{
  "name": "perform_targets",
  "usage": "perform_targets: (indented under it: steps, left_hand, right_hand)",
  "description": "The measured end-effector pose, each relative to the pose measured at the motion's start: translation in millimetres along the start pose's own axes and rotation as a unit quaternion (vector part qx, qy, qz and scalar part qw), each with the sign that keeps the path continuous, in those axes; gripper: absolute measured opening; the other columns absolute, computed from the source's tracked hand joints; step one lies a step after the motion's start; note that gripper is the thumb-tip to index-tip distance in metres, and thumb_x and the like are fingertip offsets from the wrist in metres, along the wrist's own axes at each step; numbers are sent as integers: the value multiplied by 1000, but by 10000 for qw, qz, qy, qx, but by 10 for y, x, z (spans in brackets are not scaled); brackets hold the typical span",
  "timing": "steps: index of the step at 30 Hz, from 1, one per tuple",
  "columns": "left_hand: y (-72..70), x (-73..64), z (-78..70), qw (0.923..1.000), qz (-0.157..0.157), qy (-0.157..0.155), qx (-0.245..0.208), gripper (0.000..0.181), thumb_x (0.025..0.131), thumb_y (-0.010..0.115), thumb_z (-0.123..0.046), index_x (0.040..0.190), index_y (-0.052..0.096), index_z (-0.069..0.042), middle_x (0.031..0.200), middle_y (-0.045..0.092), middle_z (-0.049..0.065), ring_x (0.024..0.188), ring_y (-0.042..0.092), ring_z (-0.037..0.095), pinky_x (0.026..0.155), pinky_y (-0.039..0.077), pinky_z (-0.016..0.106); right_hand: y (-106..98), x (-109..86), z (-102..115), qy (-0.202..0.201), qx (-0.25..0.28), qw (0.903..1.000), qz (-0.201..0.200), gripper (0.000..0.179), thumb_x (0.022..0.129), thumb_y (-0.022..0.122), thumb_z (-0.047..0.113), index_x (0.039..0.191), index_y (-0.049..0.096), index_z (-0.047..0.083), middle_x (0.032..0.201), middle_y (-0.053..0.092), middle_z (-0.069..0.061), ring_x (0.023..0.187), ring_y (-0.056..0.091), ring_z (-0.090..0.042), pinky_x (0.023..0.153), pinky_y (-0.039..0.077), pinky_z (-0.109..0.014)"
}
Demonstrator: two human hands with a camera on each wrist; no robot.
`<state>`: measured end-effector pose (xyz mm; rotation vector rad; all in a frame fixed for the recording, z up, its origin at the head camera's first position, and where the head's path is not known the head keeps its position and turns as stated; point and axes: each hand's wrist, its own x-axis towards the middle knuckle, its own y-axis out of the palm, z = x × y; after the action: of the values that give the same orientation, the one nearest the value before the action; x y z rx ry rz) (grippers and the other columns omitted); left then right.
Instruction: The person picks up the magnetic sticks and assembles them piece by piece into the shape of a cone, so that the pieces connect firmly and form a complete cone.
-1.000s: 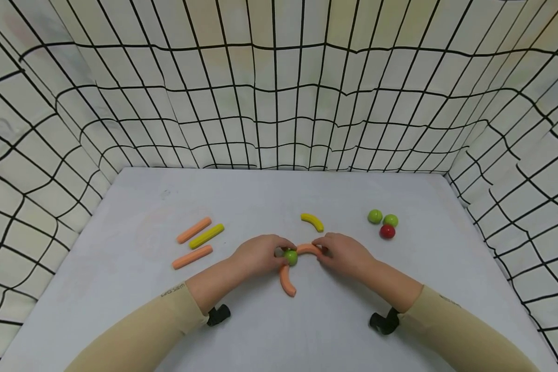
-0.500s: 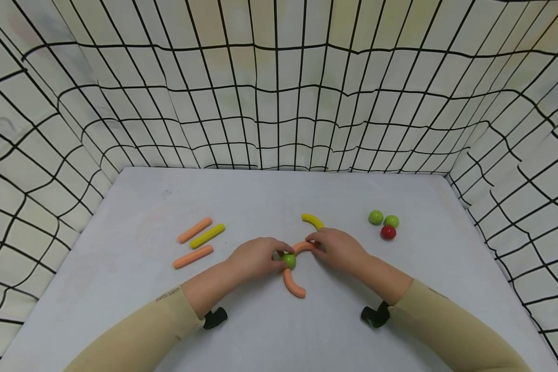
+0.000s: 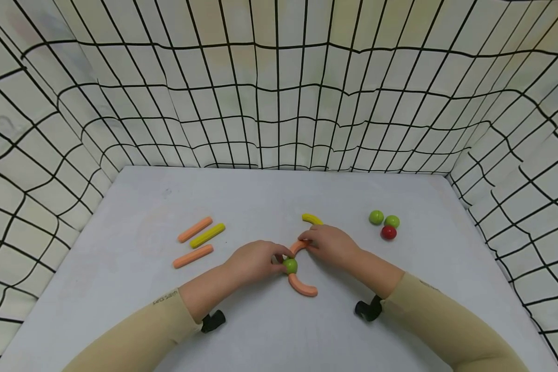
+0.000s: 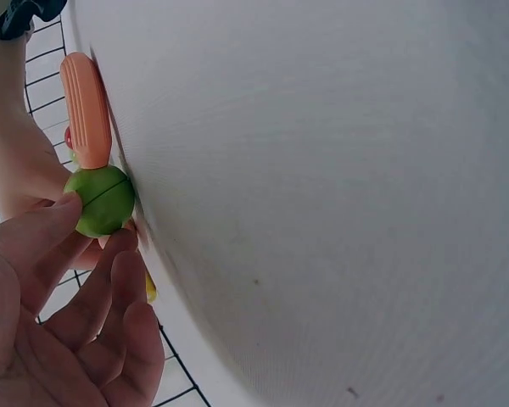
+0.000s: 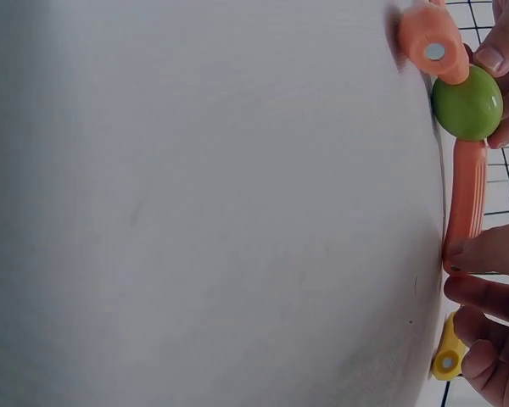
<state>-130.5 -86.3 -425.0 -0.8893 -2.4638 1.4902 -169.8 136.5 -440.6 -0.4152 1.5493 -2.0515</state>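
Note:
A green ball sits on the table at the centre, pinched between the thumb and fingers of my left hand. Two curved orange sticks touch it: the nearer orange stick curves toward the right front, and the farther orange stick runs from the ball to my right hand. The thumb and forefinger of that hand pinch its far end. Ridges show along the nearer stick in the left wrist view, and a pale round disc marks its end in the right wrist view.
Just behind my right hand lies a curved yellow stick, partly hidden. Straight orange sticks and a straight yellow stick lie at left. Two green balls and a red ball rest at right. Black netting surrounds the table.
The joined ball and sticks have turned anticlockwise. My right hand moved left with the farther stick's end, and the nearer stick swung to the right. My left hand shifted slightly toward me.

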Motion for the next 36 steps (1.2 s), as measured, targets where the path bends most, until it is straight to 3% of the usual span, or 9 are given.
perform_targets:
  steps: [20, 26, 30, 36]
  left_hand:
    - [14, -22, -35, 9999, -115, -77, -54, 27, 91, 74, -26, 117, 72, -25, 90, 68, -11, 82, 60, 8, 70, 48, 30]
    - [16, -15, -11, 9997, -68, -149, -157, 27, 91, 72, -27, 118, 72, -26, 91, 67, -12, 81, 58, 7, 69, 48, 30]
    - [-14, -8, -4, 9993, -87, -257, -268, 25, 92, 71, -28, 117, 72, -27, 90, 66, -13, 78, 57, 8, 68, 47, 30]
    - [-50, 54, 11, 9983, -232, -477, -250, 24, 93, 70, -30, 117, 71, -28, 92, 66, -11, 77, 56, 9, 66, 47, 29]
  right_hand:
    - [-29, 41, 20, 9, 50, 10000, 32, 24, 91, 73, 16, 116, 74, 17, 99, 67, 4, 88, 60, -10, 79, 50, -29]
    - [-62, -2, -3, 47, 87, 10000, 1, 24, 93, 71, 18, 117, 73, 16, 108, 69, 2, 102, 63, -16, 90, 50, -35]
    - [-111, -41, -56, 185, 75, 9998, -32, 27, 93, 70, 21, 121, 71, 17, 118, 68, 1, 115, 60, -19, 98, 48, -40]
    - [-203, -115, -192, 522, 141, 9983, -197, 30, 94, 70, 23, 123, 69, 17, 115, 67, 0, 111, 61, -20, 96, 49, -41]
